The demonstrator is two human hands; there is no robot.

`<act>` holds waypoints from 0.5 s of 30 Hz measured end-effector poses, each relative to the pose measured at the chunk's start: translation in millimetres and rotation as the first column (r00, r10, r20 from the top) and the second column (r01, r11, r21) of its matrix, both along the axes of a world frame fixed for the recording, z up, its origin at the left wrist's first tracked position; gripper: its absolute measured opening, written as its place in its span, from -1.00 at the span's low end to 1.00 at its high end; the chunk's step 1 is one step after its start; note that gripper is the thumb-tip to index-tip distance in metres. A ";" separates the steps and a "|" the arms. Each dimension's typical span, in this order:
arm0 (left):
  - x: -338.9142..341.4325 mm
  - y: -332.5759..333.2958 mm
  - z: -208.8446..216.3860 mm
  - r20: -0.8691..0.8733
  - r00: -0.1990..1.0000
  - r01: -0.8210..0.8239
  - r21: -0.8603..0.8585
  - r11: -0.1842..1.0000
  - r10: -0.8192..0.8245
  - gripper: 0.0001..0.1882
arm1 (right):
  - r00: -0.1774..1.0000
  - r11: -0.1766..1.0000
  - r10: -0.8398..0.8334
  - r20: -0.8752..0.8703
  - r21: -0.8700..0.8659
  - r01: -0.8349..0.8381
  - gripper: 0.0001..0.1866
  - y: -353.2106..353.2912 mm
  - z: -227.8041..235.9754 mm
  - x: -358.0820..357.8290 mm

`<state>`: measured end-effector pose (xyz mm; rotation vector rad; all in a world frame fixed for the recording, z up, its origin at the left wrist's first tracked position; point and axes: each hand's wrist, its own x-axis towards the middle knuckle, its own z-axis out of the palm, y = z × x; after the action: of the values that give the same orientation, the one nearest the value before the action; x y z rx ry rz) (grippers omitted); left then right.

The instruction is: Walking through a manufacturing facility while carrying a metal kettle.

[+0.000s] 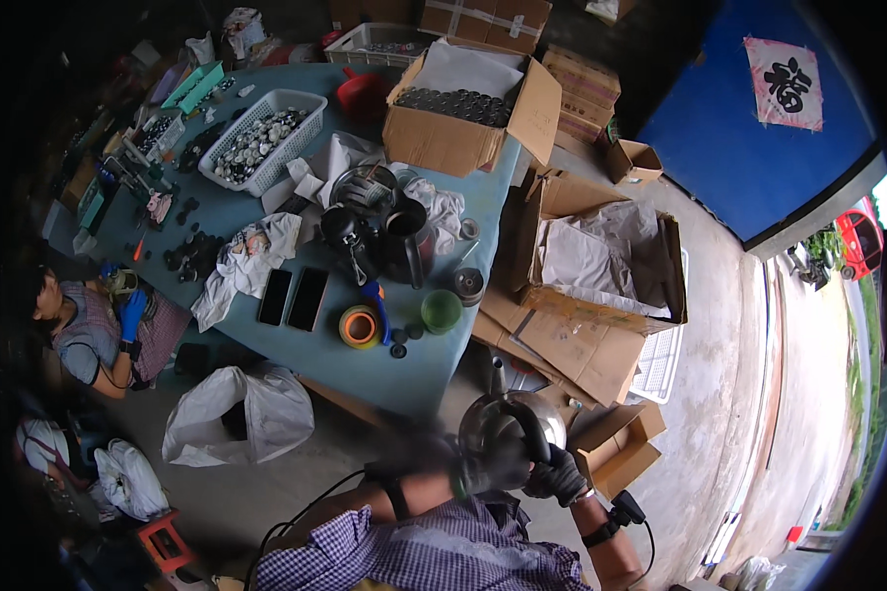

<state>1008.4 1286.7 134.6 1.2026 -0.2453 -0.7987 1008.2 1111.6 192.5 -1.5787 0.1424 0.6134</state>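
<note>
A shiny metal kettle (475, 416) with a short spout and a black handle is held in front of my body, beside the table's near corner. My right hand (559, 479), in a dark glove, closes on the kettle at the lower end of its handle. Across the kettle's lower left side lies my left hand (488, 467), also gloved. Motion smears its fingers, so their grip does not show. On the table near the kettle stand a green cup (441, 311), a roll of orange and yellow tape (360, 326) and several small black knobs (398, 351).
The blue-covered table (404, 379) also bears two phones (307, 298), a dark pitcher (406, 241), a white basket of parts (266, 187) and a carton of lids (443, 138). Open cartons (660, 295) stand right. A white sack (182, 433) and a blue-gloved co-worker (84, 330) are left.
</note>
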 end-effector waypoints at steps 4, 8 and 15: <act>4.8 3.0 12.1 0.074 0.994 -0.075 -0.137 0.988 0.085 -0.43 | 0.977 0.977 0.209 0.042 -0.047 -0.207 -0.64 -2.5 31.6 26.0; 6.8 2.0 -22.0 0.818 0.574 -0.476 0.289 0.831 0.043 -0.35 | 0.967 0.954 0.255 0.002 -0.166 -0.251 -0.66 19.9 70.7 48.6; 40.2 22.4 45.6 0.473 0.808 -0.467 0.149 0.872 0.352 -0.22 | 0.939 0.898 0.313 0.143 -0.365 -0.244 -0.71 30.6 71.6 79.8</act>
<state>1048.6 1309.1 180.3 1.6115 -0.2308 -0.1684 1088.1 1142.1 264.1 -2.0119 -0.1411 0.6751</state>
